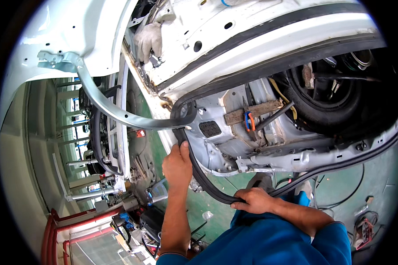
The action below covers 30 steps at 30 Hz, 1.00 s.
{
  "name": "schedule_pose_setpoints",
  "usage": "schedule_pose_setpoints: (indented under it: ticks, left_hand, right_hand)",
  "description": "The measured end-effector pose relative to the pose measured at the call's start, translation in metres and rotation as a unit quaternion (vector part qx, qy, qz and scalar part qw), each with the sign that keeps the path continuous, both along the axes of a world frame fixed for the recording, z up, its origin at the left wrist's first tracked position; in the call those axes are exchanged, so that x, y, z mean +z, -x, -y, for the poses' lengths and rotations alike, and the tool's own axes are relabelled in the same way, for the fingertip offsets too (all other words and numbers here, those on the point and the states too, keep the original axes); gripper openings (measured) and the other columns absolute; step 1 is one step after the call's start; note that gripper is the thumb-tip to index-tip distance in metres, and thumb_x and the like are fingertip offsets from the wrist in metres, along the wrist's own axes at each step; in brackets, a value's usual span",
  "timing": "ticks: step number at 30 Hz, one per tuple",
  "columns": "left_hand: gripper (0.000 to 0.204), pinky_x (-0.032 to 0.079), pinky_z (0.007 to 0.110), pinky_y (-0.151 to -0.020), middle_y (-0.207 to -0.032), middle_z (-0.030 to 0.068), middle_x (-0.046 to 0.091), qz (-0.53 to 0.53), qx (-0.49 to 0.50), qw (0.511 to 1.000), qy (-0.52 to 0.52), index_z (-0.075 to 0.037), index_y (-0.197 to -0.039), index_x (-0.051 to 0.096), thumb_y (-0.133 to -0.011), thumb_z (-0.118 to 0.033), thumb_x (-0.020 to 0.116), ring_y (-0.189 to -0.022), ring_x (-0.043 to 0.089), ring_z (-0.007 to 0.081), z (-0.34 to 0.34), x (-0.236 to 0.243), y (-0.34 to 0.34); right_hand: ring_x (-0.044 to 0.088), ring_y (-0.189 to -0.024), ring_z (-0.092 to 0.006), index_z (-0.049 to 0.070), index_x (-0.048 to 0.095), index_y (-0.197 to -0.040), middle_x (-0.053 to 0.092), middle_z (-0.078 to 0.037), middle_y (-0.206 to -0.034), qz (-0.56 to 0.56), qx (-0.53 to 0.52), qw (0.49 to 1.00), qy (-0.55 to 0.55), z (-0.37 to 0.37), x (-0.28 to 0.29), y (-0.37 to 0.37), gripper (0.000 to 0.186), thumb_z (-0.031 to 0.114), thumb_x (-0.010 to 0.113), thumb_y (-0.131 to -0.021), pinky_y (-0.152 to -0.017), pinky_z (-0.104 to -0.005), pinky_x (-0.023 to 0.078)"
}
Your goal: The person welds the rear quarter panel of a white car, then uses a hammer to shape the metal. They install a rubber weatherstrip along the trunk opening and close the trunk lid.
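Black tire [313, 115]; wooden block [262, 109], orange-blue pliers [249, 121] left of it; yellow strip [281, 92] beside its left edge; pale glove [150, 42] far left of tire.

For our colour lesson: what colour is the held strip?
The strip is black, clearest in the head view.

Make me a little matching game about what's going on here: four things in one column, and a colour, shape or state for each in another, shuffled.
Things:
1. black strip
2. pliers
3. glove
4. tyre

Descriptions:
A. pale grey, toward the upper left of the picture
B. partly orange, partly blue
C. in the grip of the left hand and the right hand
D. ring-shaped, in the upper right of the picture

Right pairs: 1-C, 2-B, 3-A, 4-D.
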State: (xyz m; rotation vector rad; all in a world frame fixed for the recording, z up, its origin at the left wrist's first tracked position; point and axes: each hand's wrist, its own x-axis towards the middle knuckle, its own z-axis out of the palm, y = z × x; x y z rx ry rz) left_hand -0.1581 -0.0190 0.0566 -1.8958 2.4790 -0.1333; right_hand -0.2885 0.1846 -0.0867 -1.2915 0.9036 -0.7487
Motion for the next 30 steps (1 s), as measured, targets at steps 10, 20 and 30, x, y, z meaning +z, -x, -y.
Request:
schedule_pose_setpoints:
  ticks: [10,20,30]
  left_hand:
    - [0.044,0.047,0.060,-0.058,-0.069,0.0229,0.066,0.102,0.034,0.989,0.102,-0.004,-0.087,0.059,-0.109,-0.041,0.046,-0.063,0.065,0.0486,-0.018,-0.029,-0.002]
    - [0.041,0.046,0.059,-0.058,-0.066,0.0251,0.064,0.031,0.068,0.996,0.055,-0.002,-0.092,0.058,-0.109,-0.038,0.047,-0.064,0.063,0.0497,-0.022,-0.027,0.006]
    - [0.045,0.052,0.055,-0.068,-0.093,0.0295,0.071,-0.097,0.051,0.991,0.071,0.003,-0.134,0.054,-0.107,-0.033,0.055,-0.084,0.070,0.0483,-0.032,-0.042,-0.001]
  right_hand:
    - [0.068,-0.084,-0.0439,0.007,0.068,-0.101,0.069,-0.019,-0.086,0.041,-0.055,0.998,-0.006,-0.009,-0.020,0.004,0.045,0.052,0.064,-0.097,-0.071,-0.0532,0.053]
    - [0.068,-0.078,-0.0420,0.004,0.070,-0.107,0.066,-0.022,-0.078,0.160,-0.040,0.986,-0.034,-0.018,-0.025,0.031,0.045,0.048,0.062,-0.101,-0.071,-0.0483,0.052]
    - [0.070,-0.090,-0.0408,0.004,0.071,-0.105,0.071,-0.021,-0.089,0.050,-0.134,0.984,-0.105,-0.004,-0.081,-0.012,0.060,0.062,0.070,-0.089,-0.080,-0.0475,0.054]
